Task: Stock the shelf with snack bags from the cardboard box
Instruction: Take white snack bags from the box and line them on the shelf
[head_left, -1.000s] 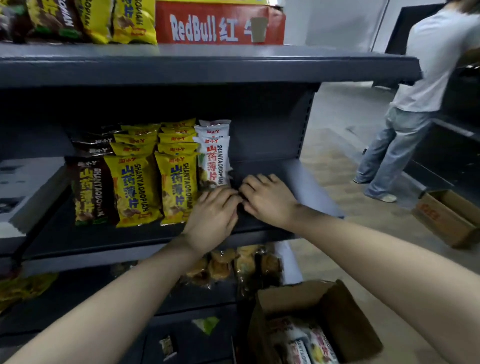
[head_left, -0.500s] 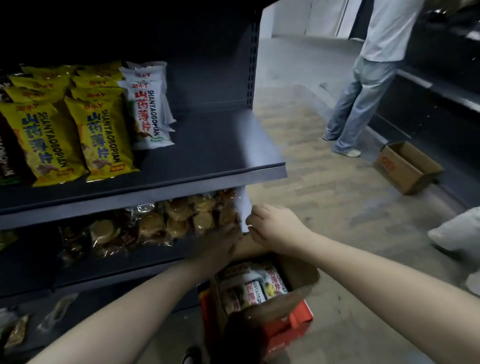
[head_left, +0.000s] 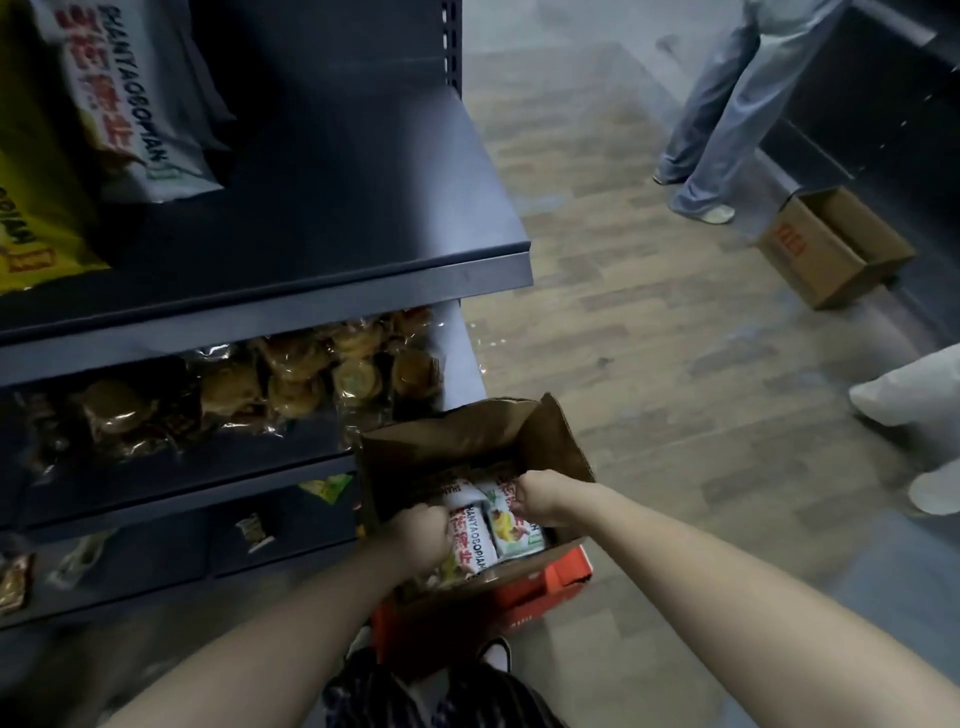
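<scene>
Both hands are down in the box (head_left: 470, 434). The left hand (head_left: 422, 534) is curled round the edge of a white bag (head_left: 474, 548); the right hand (head_left: 540, 500) grips the top of its neighbour (head_left: 515, 532). The box sits on a red carton (head_left: 550, 582). On the shelf (head_left: 363, 234), a stocked bag (head_left: 140, 119) stands beside a yellow bag (head_left: 31, 208).

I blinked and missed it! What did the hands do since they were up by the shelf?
Both hands came down from the shelf into the cardboard box. The left hand now grips a white snack bag there, and the right hand grips a second bag. The stocked bags on the shelf stayed put.
</scene>
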